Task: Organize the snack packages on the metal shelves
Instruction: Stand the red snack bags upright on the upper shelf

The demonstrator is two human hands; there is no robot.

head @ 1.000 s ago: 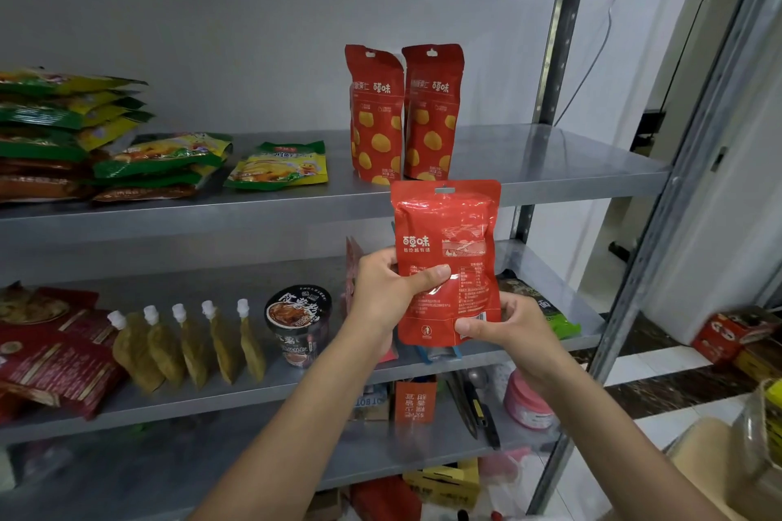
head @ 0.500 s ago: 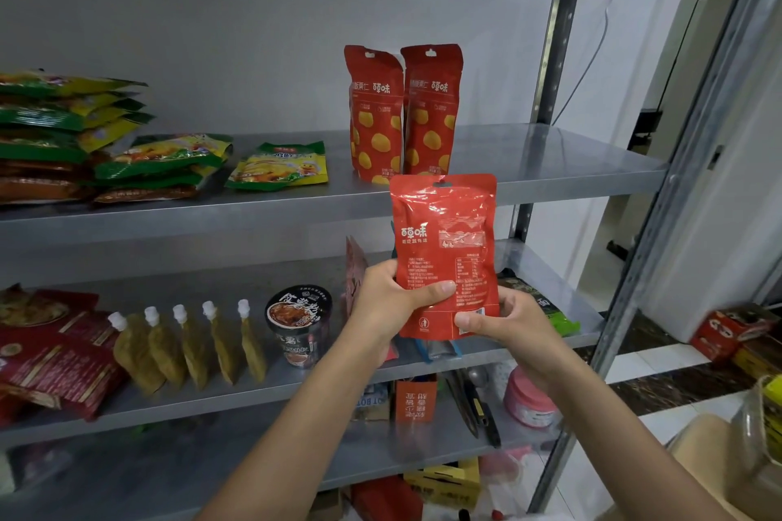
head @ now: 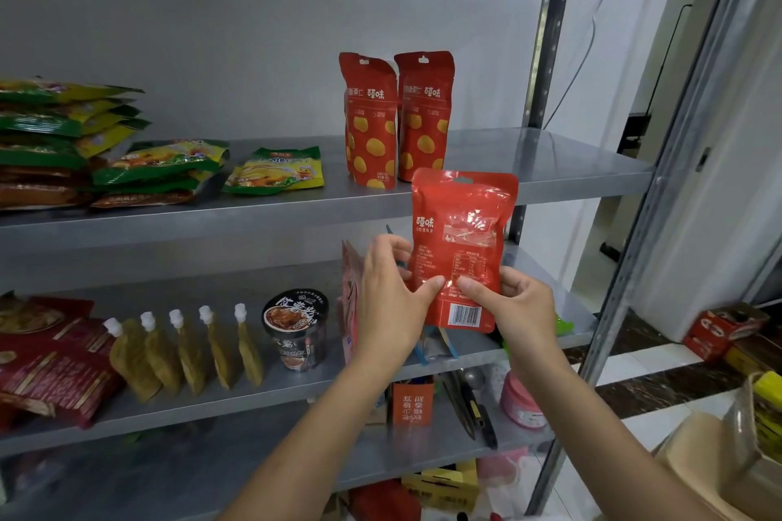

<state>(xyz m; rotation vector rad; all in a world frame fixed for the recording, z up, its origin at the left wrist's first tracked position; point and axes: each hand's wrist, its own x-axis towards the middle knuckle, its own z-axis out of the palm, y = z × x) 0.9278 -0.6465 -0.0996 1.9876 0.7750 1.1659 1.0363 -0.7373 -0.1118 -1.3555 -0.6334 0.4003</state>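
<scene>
While both thumbs merely pinch the red pouch [head: 463, 250], left hand [head: 387, 300] and right hand [head: 522, 311] could let the slick foil slip.

Straight below the fingers [head: 476, 286] we see a pink jar [head: 518, 402], a black-handled tool [head: 476, 415] just left of it, and an orange carton [head: 411, 404] further left. Well right of the fingers, red cartons [head: 725, 328] sit on the tiled floor [head: 643, 364]. Lower right stands a woven bag [head: 744, 436]. Behind is a white wall [head: 254, 55].
</scene>
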